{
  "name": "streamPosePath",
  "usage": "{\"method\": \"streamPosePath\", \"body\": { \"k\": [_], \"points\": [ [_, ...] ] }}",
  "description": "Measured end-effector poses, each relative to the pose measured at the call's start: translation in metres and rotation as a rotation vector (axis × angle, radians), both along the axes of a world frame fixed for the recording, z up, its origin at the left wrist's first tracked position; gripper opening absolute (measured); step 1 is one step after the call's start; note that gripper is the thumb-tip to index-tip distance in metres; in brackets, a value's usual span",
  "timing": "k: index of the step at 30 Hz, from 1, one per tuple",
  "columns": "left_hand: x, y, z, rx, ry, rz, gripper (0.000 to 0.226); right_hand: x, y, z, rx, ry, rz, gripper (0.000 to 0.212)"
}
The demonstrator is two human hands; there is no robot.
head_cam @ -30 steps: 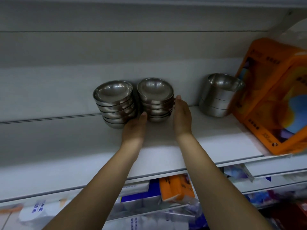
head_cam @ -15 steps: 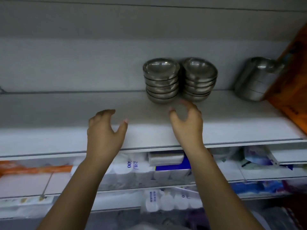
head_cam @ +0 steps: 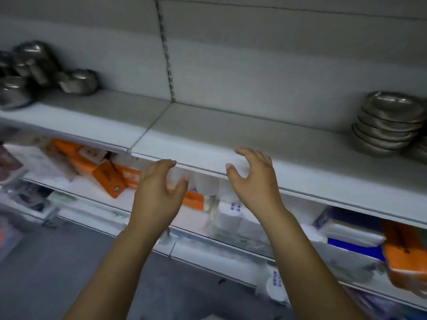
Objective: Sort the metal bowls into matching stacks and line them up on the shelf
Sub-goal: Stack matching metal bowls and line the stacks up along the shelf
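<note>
Fingers of both hands curled apart, empty, before shelf, bowl stack far right

Nothing here reads clearly to me. Blue print on the white packs at lower centre and white marks on the orange packs left of them are too blurred.

On the long white metal shelf: one stack of about five shallow steel bowls at its right end, roughly four blurred deeper steel bowls at its left end. Two bare hands below.
</note>
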State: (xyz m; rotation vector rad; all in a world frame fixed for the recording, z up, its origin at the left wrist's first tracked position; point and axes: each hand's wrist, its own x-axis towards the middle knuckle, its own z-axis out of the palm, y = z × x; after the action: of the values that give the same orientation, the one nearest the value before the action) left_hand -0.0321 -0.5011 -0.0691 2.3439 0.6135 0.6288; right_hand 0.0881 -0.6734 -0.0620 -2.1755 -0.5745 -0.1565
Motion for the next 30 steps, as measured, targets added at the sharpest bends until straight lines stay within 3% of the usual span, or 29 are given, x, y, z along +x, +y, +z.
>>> {"method": "streamPosePath", "body": {
  "k": [11,18,30],
  "points": [
    [-0.084,0.135,0.004,-0.006,-0.049,0.336,0.052,-0.044,0.171,0.006,-0.023,0.018,0.373,0.037],
    [-0.081,0.203,0.002,-0.103,-0.106,0.485,0.075,-0.016,0.262,0.006,-0.019,0.033,0.484,0.036],
    [-0.042,0.335,0.021,-0.115,-0.257,0.652,0.064,0.036,0.425,0.029,-0.067,-0.022,0.677,0.032]
  ]
}}
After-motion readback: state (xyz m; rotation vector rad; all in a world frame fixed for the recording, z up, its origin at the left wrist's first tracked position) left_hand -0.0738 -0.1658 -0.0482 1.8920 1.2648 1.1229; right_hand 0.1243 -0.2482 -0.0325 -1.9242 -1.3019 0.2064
